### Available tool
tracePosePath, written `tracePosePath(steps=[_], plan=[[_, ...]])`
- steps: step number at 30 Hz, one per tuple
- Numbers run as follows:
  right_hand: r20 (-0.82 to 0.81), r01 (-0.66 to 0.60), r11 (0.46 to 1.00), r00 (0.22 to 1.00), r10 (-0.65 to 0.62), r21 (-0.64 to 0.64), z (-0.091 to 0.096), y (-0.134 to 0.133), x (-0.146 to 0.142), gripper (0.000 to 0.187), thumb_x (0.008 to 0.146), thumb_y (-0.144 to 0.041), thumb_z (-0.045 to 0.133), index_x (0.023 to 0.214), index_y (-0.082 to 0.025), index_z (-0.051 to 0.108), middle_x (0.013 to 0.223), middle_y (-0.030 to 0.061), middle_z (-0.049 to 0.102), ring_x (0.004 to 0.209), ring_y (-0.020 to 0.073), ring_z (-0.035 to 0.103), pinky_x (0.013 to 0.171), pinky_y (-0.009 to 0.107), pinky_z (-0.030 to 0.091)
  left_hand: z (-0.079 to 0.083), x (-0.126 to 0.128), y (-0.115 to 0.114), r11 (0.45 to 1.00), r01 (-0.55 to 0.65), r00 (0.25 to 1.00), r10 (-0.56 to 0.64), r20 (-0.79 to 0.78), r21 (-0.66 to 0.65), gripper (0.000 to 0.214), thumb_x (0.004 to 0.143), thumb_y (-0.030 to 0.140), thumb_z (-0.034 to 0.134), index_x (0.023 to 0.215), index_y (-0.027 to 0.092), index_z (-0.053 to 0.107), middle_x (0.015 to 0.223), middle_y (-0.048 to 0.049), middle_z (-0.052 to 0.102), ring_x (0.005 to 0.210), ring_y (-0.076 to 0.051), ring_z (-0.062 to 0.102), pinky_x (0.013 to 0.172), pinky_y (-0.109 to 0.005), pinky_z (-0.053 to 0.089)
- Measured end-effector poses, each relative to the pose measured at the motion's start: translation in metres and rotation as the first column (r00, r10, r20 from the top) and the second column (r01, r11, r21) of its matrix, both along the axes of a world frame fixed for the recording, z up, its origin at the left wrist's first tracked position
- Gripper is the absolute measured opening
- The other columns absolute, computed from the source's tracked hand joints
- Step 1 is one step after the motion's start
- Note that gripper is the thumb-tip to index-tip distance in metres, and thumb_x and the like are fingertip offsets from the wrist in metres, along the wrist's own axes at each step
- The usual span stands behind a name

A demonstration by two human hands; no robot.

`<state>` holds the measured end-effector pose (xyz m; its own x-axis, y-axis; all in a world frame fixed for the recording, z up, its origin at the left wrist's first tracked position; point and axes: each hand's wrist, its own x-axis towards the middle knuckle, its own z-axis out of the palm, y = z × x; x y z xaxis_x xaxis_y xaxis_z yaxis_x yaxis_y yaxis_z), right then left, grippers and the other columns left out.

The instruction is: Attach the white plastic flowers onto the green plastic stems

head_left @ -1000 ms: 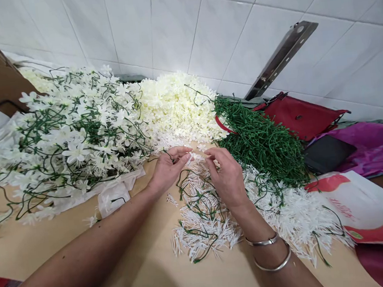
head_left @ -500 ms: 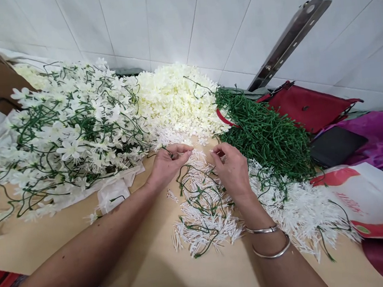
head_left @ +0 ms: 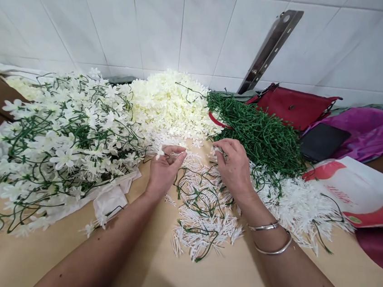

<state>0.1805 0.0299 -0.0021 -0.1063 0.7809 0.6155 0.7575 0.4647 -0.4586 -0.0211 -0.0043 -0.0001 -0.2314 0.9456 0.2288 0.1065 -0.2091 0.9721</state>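
My left hand is closed in a pinch, thumb against forefinger. A white artificial flower shows at its knuckles; its stem is mostly hidden by the fingers. My right hand is closed, with small white stamens at its fingertips. Between and below the hands lies a pile of thin white stamens with green stems across it. Beyond the hands is a heap of loose cream petals. A mound of green plastic stems lies right of my right hand.
Many assembled white flowers are heaped at left. More white stamens lie at right, beside a white and red bag. A red pouch, a black flat object and purple plastic sit farther back. A metal bracket leans near the tiled wall.
The view has shifted slightly. My hands have drawn a little farther apart, and a white flower now shows at the left knuckles, where a dark green stem showed before.
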Motion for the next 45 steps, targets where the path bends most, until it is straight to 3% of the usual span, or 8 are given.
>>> tracePosePath(steps=[6, 11, 14, 18, 25, 33, 39, 45], plan=[[0.145, -0.252, 0.96, 0.953, 0.268, -0.118, -0.005, -0.001, -0.014, 0.022, 0.095, -0.021, 0.06, 0.111, -0.023, 0.074, 0.113, 0.011, 0.07, 0.107, 0.0284, 0.058, 0.097, 0.047, 0.049, -0.004, -0.004, 0.0, 0.997, 0.071, 0.915, -0.074, -0.398, -0.023, 0.01, 0.081, 0.022, 0.077, 0.078, 0.019, 0.067, 0.085, -0.0033, 0.06, 0.076, -0.018, 0.06, 0.073, -0.03, 0.047], [0.109, -0.225, 0.949, 0.961, 0.254, -0.22, -0.008, 0.001, -0.008, 0.012, 0.091, -0.017, 0.062, 0.088, -0.022, 0.073, 0.093, 0.0075, 0.07, 0.094, 0.026, 0.057, 0.087, 0.041, 0.05, -0.001, -0.006, 0.002, 0.996, 0.068, 0.809, -0.088, -0.582, -0.055, 0.018, 0.076, 0.016, 0.08, 0.073, 0.02, 0.063, 0.08, -0.0027, 0.06, 0.076, -0.021, 0.06, 0.072, -0.03, 0.045], [0.061, -0.213, 0.962, 0.972, 0.226, -0.168, -0.008, 0.0, -0.001, 0.014, 0.092, -0.018, 0.061, 0.083, -0.022, 0.071, 0.088, 0.0064, 0.07, 0.088, 0.0249, 0.059, 0.083, 0.04, 0.049, 0.002, -0.006, 0.001, 0.996, 0.059, 0.844, -0.086, -0.53, -0.068, 0.024, 0.072, 0.014, 0.081, 0.066, 0.02, 0.059, 0.075, -0.0015, 0.06, 0.071, -0.019, 0.058, 0.068, -0.029, 0.043], [-0.043, -0.127, 0.992, 0.991, 0.127, -0.014, -0.008, 0.0, 0.004, 0.015, 0.095, -0.027, 0.058, 0.089, -0.023, 0.072, 0.089, 0.0066, 0.075, 0.086, 0.025, 0.065, 0.084, 0.042, 0.051, 0.003, -0.004, 0.003, 0.985, 0.082, 0.973, -0.112, -0.203, -0.15, 0.014, 0.079, 0.028, 0.076, 0.074, 0.019, 0.067, 0.068, 0.0, 0.063, 0.062, -0.017, 0.058, 0.062, -0.027, 0.044], [-0.207, -0.079, 0.996, 0.974, 0.088, 0.051, -0.002, -0.004, -0.001, 0.015, 0.095, -0.027, 0.059, 0.091, -0.022, 0.072, 0.093, 0.0069, 0.077, 0.088, 0.023, 0.07, 0.086, 0.04, 0.054, -0.001, 0.003, 0.011, 0.988, 0.06, 0.997, -0.054, 0.046, -0.143, 0.018, 0.074, 0.035, 0.078, 0.079, 0.018, 0.073, 0.075, -0.0023, 0.072, 0.068, -0.015, 0.063, 0.066, -0.026, 0.049], [-0.521, -0.144, 0.979, 0.852, 0.048, -0.144, -0.003, -0.008, -0.013, 0.015, 0.084, -0.029, 0.07, 0.096, -0.02, 0.074, 0.092, 0.0049, 0.075, 0.079, 0.0188, 0.067, 0.077, 0.034, 0.054, 0.0, 0.001, 0.008, 0.993, 0.029, 0.997, -0.019, 0.079, -0.117, 0.015, 0.073, 0.028, 0.078, 0.083, 0.017, 0.075, 0.074, -0.0006, 0.07, 0.06, -0.01, 0.052, 0.058, -0.023, 0.041], [-0.705, -0.295, 0.942, 0.702, 0.1, -0.159, 0.007, -0.02, -0.025, 0.01, 0.078, -0.028, 0.078, 0.082, -0.02, 0.075, 0.1, 0.0063, 0.072, 0.09, 0.0195, 0.069, 0.084, 0.036, 0.054, 0.001, 0.005, 0.004, 0.995, 0.015, 0.997, -0.007, 0.081, -0.102, 0.014, 0.078, 0.03, 0.077, 0.077, 0.016, 0.073, 0.07, -0.0006, 0.071, 0.06, -0.011, 0.053, 0.06, -0.025, 0.044], [-0.616, -0.275, 0.942, 0.781, 0.101, -0.194, 0.014, -0.035, -0.038, 0.006, 0.081, -0.028, 0.075, 0.081, -0.021, 0.076, 0.088, 0.0028, 0.071, 0.081, 0.0176, 0.062, 0.075, 0.033, 0.048, 0.006, 0.007, -0.002, 0.992, 0.04, 0.999, -0.036, 0.039, -0.116, 0.016, 0.079, 0.03, 0.075, 0.073, 0.016, 0.075, 0.067, -0.0002, 0.072, 0.06, -0.012, 0.055, 0.061, -0.025, 0.045]])
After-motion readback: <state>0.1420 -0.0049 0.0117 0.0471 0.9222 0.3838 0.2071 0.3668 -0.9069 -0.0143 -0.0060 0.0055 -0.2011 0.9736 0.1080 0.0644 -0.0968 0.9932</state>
